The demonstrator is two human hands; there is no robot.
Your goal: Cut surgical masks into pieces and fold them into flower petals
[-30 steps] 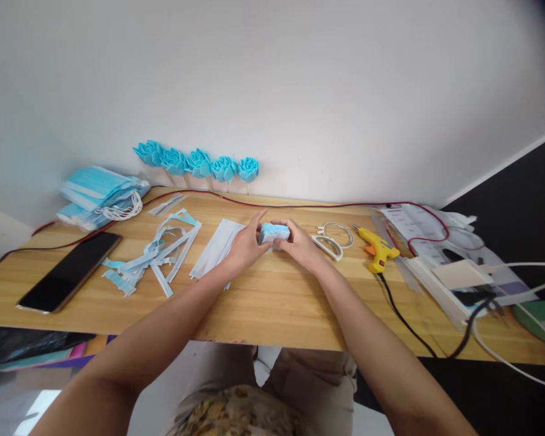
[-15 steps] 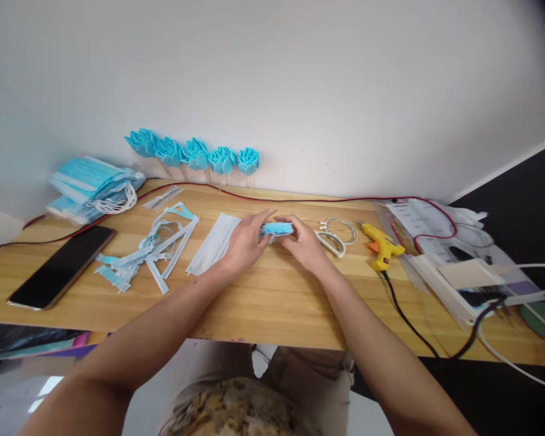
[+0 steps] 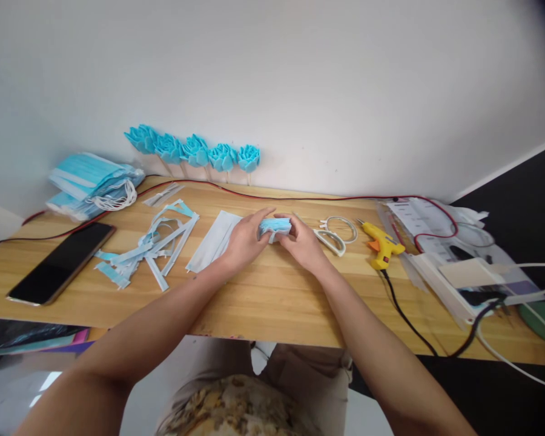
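In the head view, the left hand [image 3: 247,241] and the right hand [image 3: 303,243] face each other over the middle of the tabletop [image 3: 272,303], rather nearer its back edge than its front. Between them is a small blue-and-white stack [image 3: 275,226], its layered edge showing. The fingers of both hands are curled around its two ends and grasp it together, the thumbs on the side toward the person and the other fingers on the far side. Whether the stack touches the wood, I cannot tell. Just left of the left hand lies a pale pleated sheet [image 3: 212,239], then loose strips [image 3: 152,249] and, toward the front left corner, a phone [image 3: 61,263]. Right of the right hand are pale loops [image 3: 332,242] and a yellow glue gun [image 3: 380,245]. Blue flowers [image 3: 195,150] on sticks lean on the wall along the back edge, beside bundled masks [image 3: 88,178] near the back left corner.
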